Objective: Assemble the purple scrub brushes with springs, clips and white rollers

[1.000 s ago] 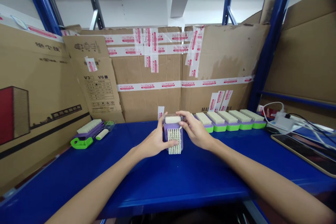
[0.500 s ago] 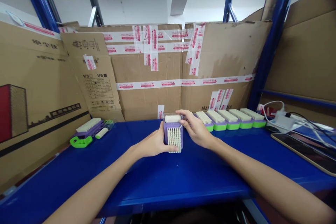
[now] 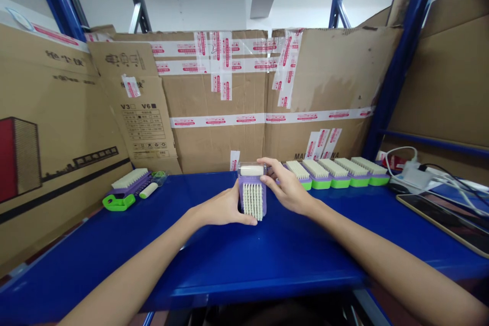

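Between my two hands is a purple brush (image 3: 252, 200) with cream bristles facing me, held upright above the blue tabletop. A cream roller (image 3: 252, 170) under a clear plastic cover sits at its top end. My left hand (image 3: 227, 206) grips the brush from the left side, thumb along its lower edge. The fingers and thumb of my right hand (image 3: 284, 186) pinch the upper right corner by the clear cover. Fingers behind the brush are hidden.
Several green-and-purple brushes (image 3: 333, 173) stand in a row at the back right. Beside them lie a white charger with cables (image 3: 414, 175) and a phone (image 3: 443, 219). At the left are a purple brush (image 3: 130, 181), a green part (image 3: 119, 202) and a small cream roller (image 3: 148, 190). Cardboard walls the back.
My left thumb has slid down off the bristles to the brush's lower edge. My right hand keeps its pinch at the top corner. The view has shifted slightly.
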